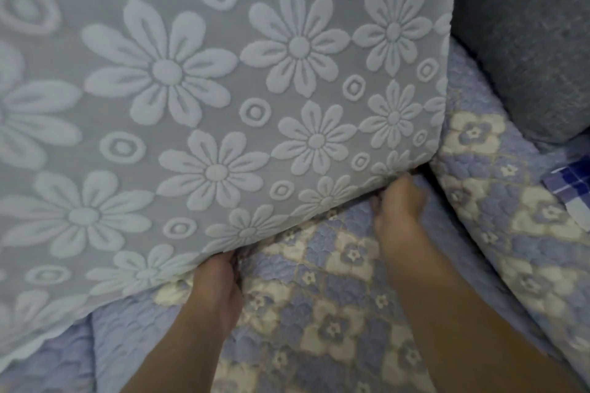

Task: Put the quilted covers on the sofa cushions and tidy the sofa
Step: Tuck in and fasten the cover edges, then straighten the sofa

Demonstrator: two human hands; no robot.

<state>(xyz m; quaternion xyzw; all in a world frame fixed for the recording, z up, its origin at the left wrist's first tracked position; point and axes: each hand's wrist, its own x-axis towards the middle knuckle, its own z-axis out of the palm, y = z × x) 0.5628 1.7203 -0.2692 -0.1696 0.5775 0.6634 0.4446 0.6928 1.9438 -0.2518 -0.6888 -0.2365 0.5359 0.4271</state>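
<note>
A large grey cushion (198, 99) with raised white flowers fills the upper left and stands against the sofa back. Below it lies the quilted cover (322, 322), lilac with cream flower squares, spread over the seat. My left hand (217, 284) reaches to the cushion's lower edge, its fingertips tucked out of sight under the cushion. My right hand (399, 201) is at the cushion's lower right corner, fingers curled into the quilted cover where it meets the cushion. What the hidden fingers hold is not visible.
A second seat with the same quilted cover (510, 233) lies to the right, across a dark gap. A plain grey sofa arm (526, 41) rises at the upper right. A blue-and-white checked cloth (571, 188) pokes in at the right edge.
</note>
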